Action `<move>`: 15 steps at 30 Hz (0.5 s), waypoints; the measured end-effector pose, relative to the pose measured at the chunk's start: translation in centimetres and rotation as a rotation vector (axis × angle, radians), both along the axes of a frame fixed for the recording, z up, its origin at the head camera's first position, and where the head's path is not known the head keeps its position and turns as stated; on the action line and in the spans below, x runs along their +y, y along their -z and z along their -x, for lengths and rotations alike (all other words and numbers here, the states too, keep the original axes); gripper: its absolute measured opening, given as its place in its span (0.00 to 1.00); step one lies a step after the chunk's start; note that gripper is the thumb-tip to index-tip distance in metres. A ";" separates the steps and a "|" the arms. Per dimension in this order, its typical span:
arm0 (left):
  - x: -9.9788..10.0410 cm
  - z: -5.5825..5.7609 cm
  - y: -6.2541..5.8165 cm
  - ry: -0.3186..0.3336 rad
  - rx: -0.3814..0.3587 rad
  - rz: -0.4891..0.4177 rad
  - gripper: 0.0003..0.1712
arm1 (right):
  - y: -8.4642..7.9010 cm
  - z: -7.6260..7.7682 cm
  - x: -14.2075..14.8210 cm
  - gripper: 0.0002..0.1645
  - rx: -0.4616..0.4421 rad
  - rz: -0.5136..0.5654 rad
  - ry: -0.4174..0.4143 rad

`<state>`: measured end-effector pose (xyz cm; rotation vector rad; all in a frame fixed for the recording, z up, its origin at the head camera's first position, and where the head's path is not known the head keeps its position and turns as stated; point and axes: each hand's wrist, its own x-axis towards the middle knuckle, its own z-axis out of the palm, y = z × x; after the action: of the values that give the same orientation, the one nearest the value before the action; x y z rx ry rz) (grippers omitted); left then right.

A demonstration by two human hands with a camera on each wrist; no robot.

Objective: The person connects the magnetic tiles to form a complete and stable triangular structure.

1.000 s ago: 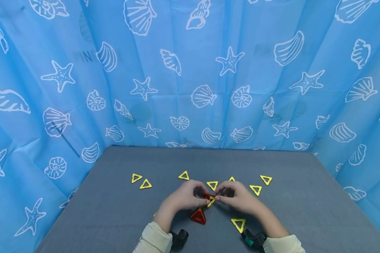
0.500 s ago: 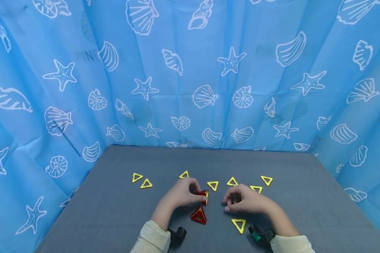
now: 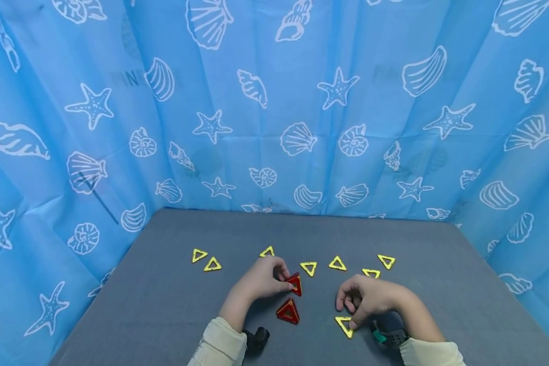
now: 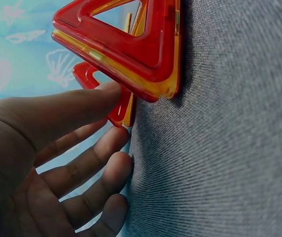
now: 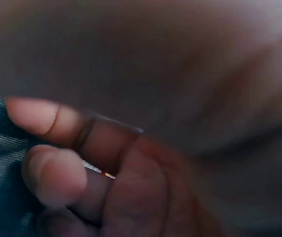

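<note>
Toward the middle of the table my left hand (image 3: 263, 278) pinches a red-and-yellow triangular piece (image 3: 297, 281), apparently built from joined tiles. In the left wrist view its thumb lies against this piece (image 4: 85, 76), while the other fingers spread loosely below. Nearer the camera stands a second red-and-yellow triangular piece (image 4: 165, 59), apart from the left hand. On the right, my right hand (image 3: 379, 295) is low over a yellow triangle tile (image 3: 347, 335); its thumb tip overlaps one edge and its fingers curl loosely. In the right wrist view the hand itself hides the tile.
Several hollow yellow triangle tiles lie flat farther back, including one at the left (image 3: 212, 269), one in the centre (image 3: 308, 264) and one at the right (image 3: 386, 256). A blue shell-print curtain (image 3: 256, 127) hangs behind the grey table (image 3: 142, 305).
Both hands were together on the red-and-yellow piece. The right hand has let go and moved right and toward the camera, to the yellow tile. The left hand keeps its piece, now turned.
</note>
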<state>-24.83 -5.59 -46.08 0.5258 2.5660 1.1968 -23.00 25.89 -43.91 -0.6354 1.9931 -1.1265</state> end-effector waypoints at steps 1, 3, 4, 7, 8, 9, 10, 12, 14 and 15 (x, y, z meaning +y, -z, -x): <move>0.0 0.1 0.1 0.000 -0.003 -0.001 0.09 | 0.0 0.0 0.0 0.17 -0.008 -0.010 -0.001; 0.1 0.1 0.1 0.001 -0.005 -0.005 0.09 | 0.0 0.0 0.0 0.17 -0.013 -0.027 -0.004; 0.1 0.2 0.1 0.002 -0.005 -0.005 0.09 | 0.0 0.0 -0.1 0.16 -0.006 -0.033 -0.007; 0.1 0.2 0.1 0.000 -0.006 -0.004 0.09 | 0.0 0.1 -0.2 0.13 0.037 -0.037 -0.017; 0.1 0.2 0.1 -0.001 -0.005 -0.005 0.09 | 0.0 0.1 -0.2 0.12 0.056 -0.035 -0.015; 0.1 0.1 0.1 -0.003 -0.004 -0.003 0.09 | 0.1 0.1 -0.3 0.11 0.081 -0.032 -0.010; 0.1 0.1 0.1 -0.005 -0.005 -0.002 0.09 | 0.2 0.1 -0.4 0.11 0.101 -0.025 -0.002; 0.1 0.0 0.1 -0.009 -0.005 0.000 0.09 | 0.4 0.2 -0.6 0.10 0.150 -0.020 0.026; 0.1 -0.1 0.0 -0.010 -0.005 0.000 0.09 | 0.7 0.3 -0.9 0.11 0.202 -0.023 0.065; 0.1 -0.1 0.0 -0.011 -0.004 -0.001 0.09 | 0.8 0.3 -1.0 0.11 0.225 -0.027 0.086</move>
<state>-24.72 -5.45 -46.03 0.5099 2.5678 1.2016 -23.29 24.89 -44.68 -0.6940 2.2414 -1.1171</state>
